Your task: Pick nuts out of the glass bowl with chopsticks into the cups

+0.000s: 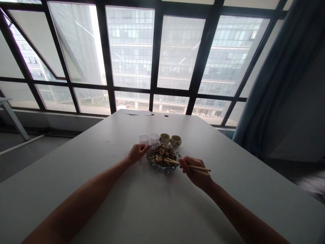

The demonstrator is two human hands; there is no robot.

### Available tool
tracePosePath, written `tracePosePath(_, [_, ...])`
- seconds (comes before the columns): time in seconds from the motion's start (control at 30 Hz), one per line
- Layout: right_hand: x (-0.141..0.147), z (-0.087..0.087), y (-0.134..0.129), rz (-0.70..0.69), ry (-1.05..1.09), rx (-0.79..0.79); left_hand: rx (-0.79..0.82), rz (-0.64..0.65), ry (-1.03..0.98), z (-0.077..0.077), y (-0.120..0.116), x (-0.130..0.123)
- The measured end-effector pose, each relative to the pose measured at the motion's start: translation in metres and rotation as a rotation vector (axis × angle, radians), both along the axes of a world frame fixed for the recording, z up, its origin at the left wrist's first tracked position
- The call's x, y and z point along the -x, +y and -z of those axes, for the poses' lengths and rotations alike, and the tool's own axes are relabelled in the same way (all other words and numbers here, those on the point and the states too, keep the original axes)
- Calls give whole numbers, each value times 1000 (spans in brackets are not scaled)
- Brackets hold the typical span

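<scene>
A clear glass bowl (pixel 165 168) with a wavy rim stands on the table, filled with what look like unshelled peanuts (pixel 157 158) and darker seeds. My left hand (pixel 137 153) is closed at the bowl's left rim, its thumb against the glass and the other fingers curled. In my right hand (pixel 194 168), closed at the bowl's right side, is a pair of wooden chopsticks (pixel 172 161). Their tips reach in among the peanuts; whether they pinch one is too small to tell. Behind the bowl stand two translucent plastic cups (pixel 144 139) and two small cream-coloured cups (pixel 175 140) with dark markings.
The white table (pixel 101 203) stretches ahead to tall framed windows (pixel 132 47). Flat white sheets (pixel 133 112) lie at its far edge, near dark round holes in the top. A blue curtain (pixel 269 88) hangs at the right; a white table leg (pixel 15 120) shows at the left.
</scene>
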State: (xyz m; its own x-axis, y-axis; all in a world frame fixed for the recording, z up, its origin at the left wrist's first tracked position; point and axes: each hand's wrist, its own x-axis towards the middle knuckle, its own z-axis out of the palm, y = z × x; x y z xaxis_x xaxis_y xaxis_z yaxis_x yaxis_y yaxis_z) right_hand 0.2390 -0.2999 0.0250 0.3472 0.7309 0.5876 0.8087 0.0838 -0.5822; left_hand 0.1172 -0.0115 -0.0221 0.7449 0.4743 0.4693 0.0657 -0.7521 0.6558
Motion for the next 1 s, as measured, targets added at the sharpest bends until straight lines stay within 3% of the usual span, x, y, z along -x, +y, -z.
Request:
tracePosePath(0.27, [-1,1,1,70,-61,-149,-38,120,147,-2,-4,2])
tracePosePath(0.5, [-17,7,2,170,-93,-108,-63,122,198,-2,-4,3])
tracePosePath(0.73, [-15,14,8,218,177,-5,-107,118,217,-5,-4,5])
tracePosePath(1.0, [-8,11,10,65,479,-19,-148,91,293,-10,-6,7])
